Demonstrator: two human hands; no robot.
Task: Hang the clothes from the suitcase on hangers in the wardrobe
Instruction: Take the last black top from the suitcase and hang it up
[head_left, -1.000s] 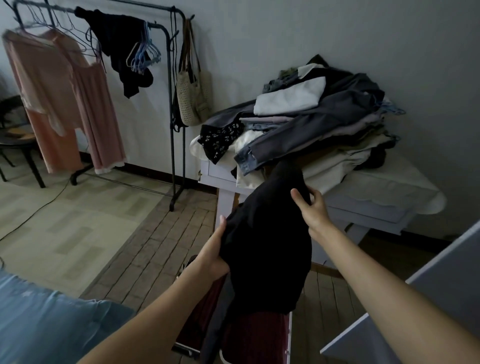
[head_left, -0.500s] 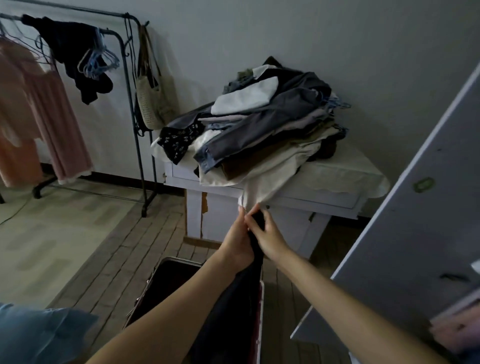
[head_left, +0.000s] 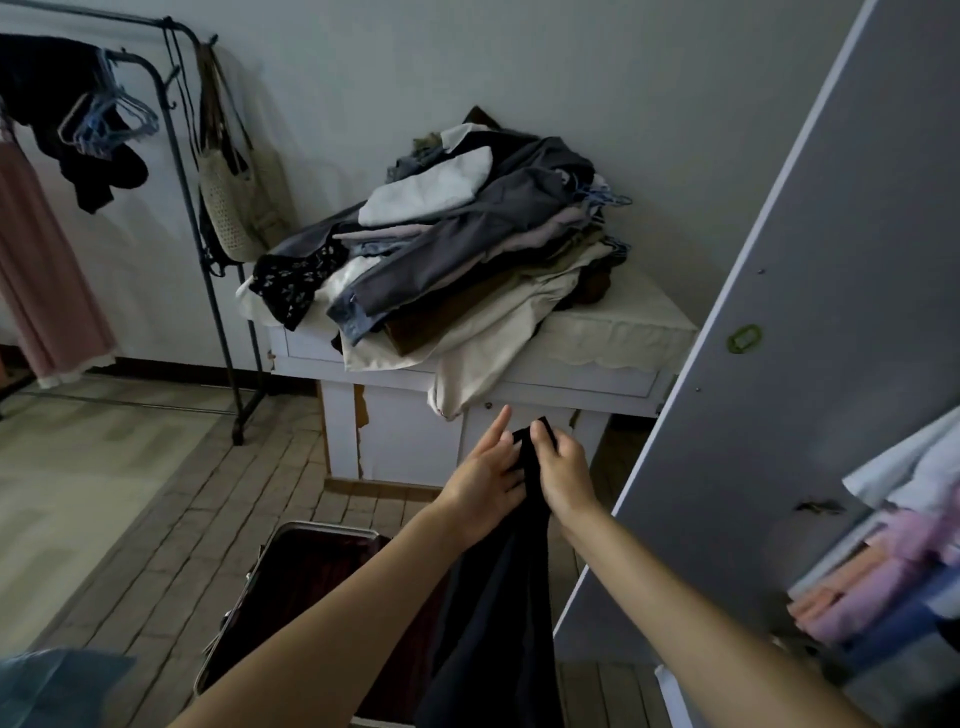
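The right hand pinches the top edge of a dark, almost black cloth garment, its fingers curled round the fabric in a closed grip. The left hand lies flat against the same garment just beside the right one, fingers straight and spread, touching the cloth without closing on it. From the grip the garment hangs straight down in a narrow fold, between the two forearms.

Below and left of the hands stands the open dark red hard-shell suitcase on the pale tiled floor; the hanging cloth drops over its right part. Just beyond the hands is a white wooden table with a cream scalloped cover, carrying a loose heap of grey, white, beige and brown folded clothes, one beige piece hanging over the table's front edge close above the fingertips. To the right of the grip stands the open grey wardrobe door, and further right, shelves with stacked pink, lilac and blue folded laundry. Far to the upper left of the hands is a black metal clothes rail with a black garment, a bunch of pale blue wire hangers, a pink dress and a beige woven bag.
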